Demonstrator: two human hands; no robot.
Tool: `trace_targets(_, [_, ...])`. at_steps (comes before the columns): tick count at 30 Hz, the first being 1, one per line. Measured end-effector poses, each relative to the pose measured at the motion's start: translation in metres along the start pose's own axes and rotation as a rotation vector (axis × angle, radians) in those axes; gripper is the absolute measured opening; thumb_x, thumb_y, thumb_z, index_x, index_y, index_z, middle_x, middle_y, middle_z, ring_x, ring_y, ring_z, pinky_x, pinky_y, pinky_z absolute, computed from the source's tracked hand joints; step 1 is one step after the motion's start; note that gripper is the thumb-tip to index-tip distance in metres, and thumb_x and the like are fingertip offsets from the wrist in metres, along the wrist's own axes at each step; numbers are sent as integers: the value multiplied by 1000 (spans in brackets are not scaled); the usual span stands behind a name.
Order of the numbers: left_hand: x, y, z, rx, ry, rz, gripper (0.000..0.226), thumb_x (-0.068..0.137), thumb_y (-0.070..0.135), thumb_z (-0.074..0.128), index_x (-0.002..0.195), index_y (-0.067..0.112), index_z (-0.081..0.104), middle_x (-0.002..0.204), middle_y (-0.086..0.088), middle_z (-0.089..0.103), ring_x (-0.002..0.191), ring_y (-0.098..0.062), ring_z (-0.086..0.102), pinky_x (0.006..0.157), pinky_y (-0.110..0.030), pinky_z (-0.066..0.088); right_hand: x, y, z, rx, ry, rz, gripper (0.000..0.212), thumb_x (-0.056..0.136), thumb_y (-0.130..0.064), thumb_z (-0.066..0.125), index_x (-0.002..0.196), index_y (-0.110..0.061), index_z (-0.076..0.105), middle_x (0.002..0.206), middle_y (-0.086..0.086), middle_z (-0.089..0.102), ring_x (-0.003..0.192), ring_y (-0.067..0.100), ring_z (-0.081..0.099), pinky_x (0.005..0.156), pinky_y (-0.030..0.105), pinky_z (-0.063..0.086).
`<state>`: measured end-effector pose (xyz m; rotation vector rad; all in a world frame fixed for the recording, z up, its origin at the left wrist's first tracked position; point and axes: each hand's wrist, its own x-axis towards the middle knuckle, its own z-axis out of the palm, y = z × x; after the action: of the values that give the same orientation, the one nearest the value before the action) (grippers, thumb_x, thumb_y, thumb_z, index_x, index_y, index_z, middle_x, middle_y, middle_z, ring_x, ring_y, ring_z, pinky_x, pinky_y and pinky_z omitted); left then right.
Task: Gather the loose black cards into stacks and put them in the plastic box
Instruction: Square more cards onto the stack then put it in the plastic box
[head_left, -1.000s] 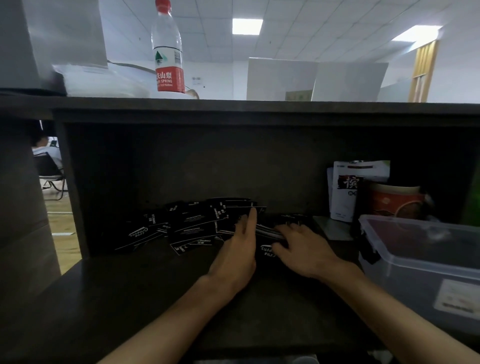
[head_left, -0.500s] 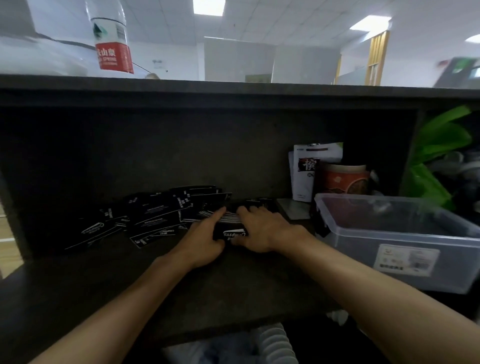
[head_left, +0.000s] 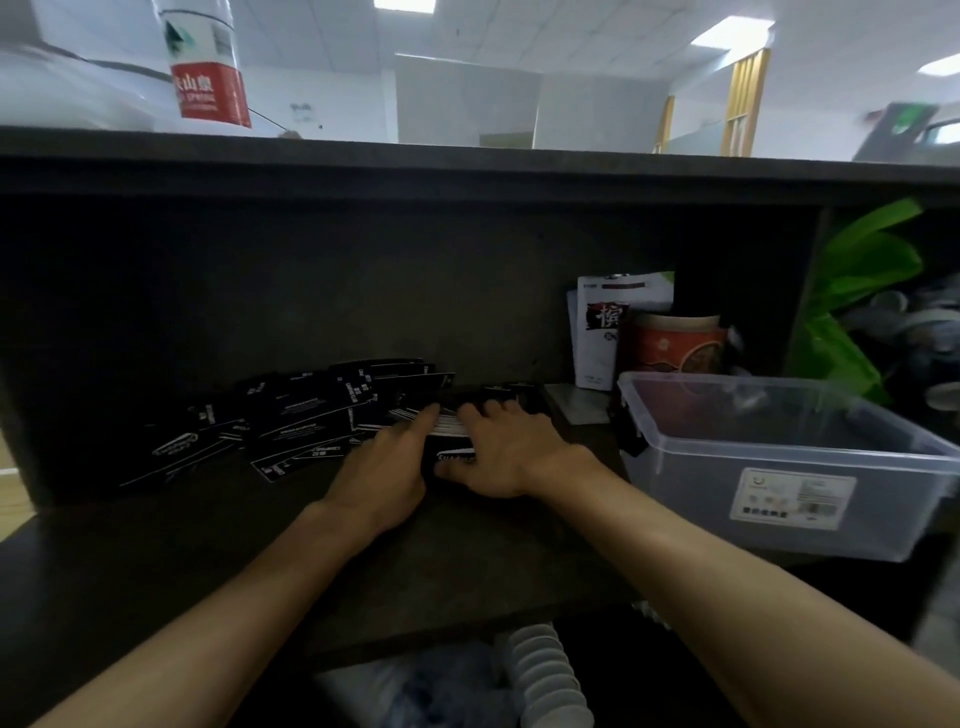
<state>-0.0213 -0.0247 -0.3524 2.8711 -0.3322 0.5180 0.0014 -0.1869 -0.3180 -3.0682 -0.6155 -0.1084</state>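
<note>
Head view: hands (head_left: 447, 457) still press the card stack (head_left: 451, 439) together.

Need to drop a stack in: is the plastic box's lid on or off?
Off. The plastic box shows an open rim with no lid on top.

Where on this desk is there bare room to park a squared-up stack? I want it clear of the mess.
Bare dark desk shows along the near edge, in front of the loose black cards and left of the left hand. It is crowded between the right hand and the plastic box, and further back by the packet.
</note>
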Motion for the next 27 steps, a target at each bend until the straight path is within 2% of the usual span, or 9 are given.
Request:
trace_targets(4, [-1, -2, -5, -11, -11, 22, 83, 89, 6, 54, 155, 30, 10, 141, -11, 51, 117, -28, 57, 92, -43, 51, -2, 1, -3, 0, 34, -17, 72, 91, -67, 47, 147, -25, 28, 146, 11, 42, 132, 33, 41, 104, 53, 39])
trace_targets(6, [-10, -6, -5, -131, 18, 19, 88, 89, 5, 51, 155, 36, 1, 133, -11, 57, 104, -25, 62, 83, -37, 52, -6, 0, -4, 21, 50, -7, 68, 92, -64, 49, 145, -25, 31, 143, 11, 45, 129, 32, 43, 103, 53, 40])
trace_targets(9, [-21, -13, -5, -169, 167, -75, 91, 90, 11, 53, 155, 29, -7, 113, -9, 62, 84, -19, 61, 74, -35, 52, -15, 0, -11, 70, 77, 7, 64, 91, -63, 52, 142, -27, 34, 139, 10, 48, 126, 31, 45, 102, 55, 41])
trace_targets(12, [-22, -17, -2, -124, 264, -97, 77, 89, 12, 54, 154, 22, 14, 117, -10, 60, 92, -24, 62, 78, -38, 53, -34, 6, -51, 106, 191, -48, 54, 91, -63, 53, 132, -31, 39, 125, 4, 55, 111, 25, 54, 93, 50, 48])
trace_targets(16, [-21, -22, 4, -71, 220, -111, 46, 90, 15, 52, 135, 17, 44, 124, -8, 58, 105, -26, 61, 86, -41, 53, -72, 50, -137, 147, 283, 14, 44, 88, -63, 56, 119, -35, 42, 98, -6, 56, 86, 15, 59, 73, 39, 55])
trace_targets(21, [-17, -21, 6, -48, 180, -113, 18, 91, 17, 49, 106, 17, 59, 113, -5, 62, 99, -22, 60, 82, -34, 49, -126, 140, -164, 77, 25, 219, 58, 70, -72, 54, 111, -32, 50, 103, -5, 62, 89, 11, 62, 70, 28, 49])
trace_targets(24, [-14, -20, 7, -36, 164, -122, 14, 92, 17, 49, 100, 18, 61, 108, -5, 63, 96, -22, 60, 79, -33, 48, -140, 171, -139, 106, -161, 291, 80, 58, -86, 57, 119, -34, 55, 117, -10, 64, 101, 7, 62, 89, 27, 50])
trace_targets(25, [-14, -20, 7, -37, 159, -123, 14, 93, 17, 49, 99, 17, 62, 108, -5, 62, 95, -21, 60, 80, -34, 49, -142, 174, -131, 119, -236, 321, 85, 60, -87, 57, 127, -34, 53, 123, -12, 60, 107, 7, 59, 96, 28, 46])
trace_targets(27, [-15, -21, 7, -37, 155, -119, 15, 94, 18, 48, 98, 18, 62, 106, -4, 62, 93, -20, 60, 81, -35, 51, -143, 167, -117, 134, -401, 344, 81, 75, -78, 57, 142, -33, 45, 131, -11, 52, 115, 8, 51, 100, 28, 40])
